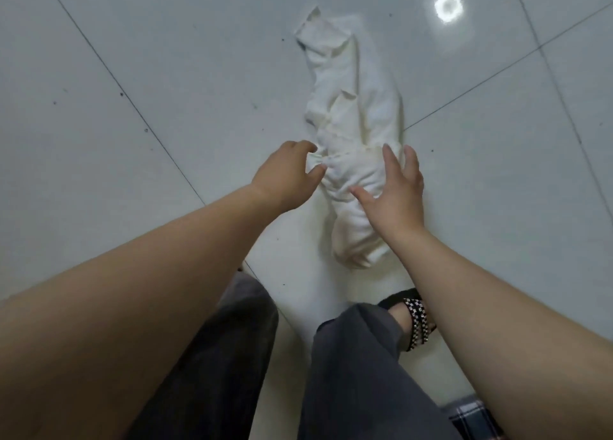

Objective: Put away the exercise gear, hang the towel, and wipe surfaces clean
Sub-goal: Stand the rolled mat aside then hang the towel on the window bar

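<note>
A white towel (351, 107) lies crumpled in a long heap on the pale tiled floor (132, 74), running from the top middle down toward my feet. My left hand (285, 177) reaches to its left side; the curled fingertips touch a fold at the towel's edge. My right hand (394, 194) is over the towel's lower right part with fingers spread and straight, thumb lying on the cloth. Neither hand has lifted the towel.
My legs in dark grey trousers (358, 373) stand just below the towel, with a black sandal with a checked strap (418, 320) on the right foot. A ceiling light reflects on the tiles (448, 5). A checked fabric corner (471, 413) shows at bottom right.
</note>
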`<state>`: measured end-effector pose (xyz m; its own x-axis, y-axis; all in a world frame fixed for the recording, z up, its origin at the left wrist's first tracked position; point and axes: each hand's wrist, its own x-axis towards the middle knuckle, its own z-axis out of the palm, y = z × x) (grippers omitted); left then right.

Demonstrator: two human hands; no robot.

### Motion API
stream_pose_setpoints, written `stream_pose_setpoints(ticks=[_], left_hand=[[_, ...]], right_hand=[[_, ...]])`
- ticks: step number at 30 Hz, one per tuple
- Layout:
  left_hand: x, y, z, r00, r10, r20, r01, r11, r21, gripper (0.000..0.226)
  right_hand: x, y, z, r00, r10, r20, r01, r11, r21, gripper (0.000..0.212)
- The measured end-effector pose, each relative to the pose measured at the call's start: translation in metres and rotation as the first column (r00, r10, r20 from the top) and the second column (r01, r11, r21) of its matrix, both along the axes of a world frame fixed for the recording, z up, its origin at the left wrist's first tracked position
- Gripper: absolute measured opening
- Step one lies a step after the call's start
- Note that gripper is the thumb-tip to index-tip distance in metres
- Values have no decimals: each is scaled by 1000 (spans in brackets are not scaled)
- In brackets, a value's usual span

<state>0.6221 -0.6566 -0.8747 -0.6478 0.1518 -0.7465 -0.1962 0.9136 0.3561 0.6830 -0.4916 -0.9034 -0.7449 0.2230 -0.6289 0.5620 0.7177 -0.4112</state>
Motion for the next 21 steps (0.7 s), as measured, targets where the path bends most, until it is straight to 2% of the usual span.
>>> stream_pose_setpoints(ticks=[2,5,10,15,21], left_hand=[[3,-5,-10,1000,-31,1,31,1000,-5,46],[5,-17,-7,997,-82,1,82,996,-17,46],[-1,-33,40,991,-135,8,136,990,-28,45],[-30,-26,140,983,-168,-71,171,985,29,45],[-72,-24,316,972,-138,-192,165,977,136,43]], right_hand=[[1,-3,-15,996,-87,22,88,995,-48,76],[2,-8,-15,978,-209,23,210,974,-82,62],[-3,-17,40,979,-197,-51,187,970,-153,48],[-21,-16,152,987,-120,-103,97,973,-208,44],[-47,-14,336,987,-77,-144,45,975,-216,49]])
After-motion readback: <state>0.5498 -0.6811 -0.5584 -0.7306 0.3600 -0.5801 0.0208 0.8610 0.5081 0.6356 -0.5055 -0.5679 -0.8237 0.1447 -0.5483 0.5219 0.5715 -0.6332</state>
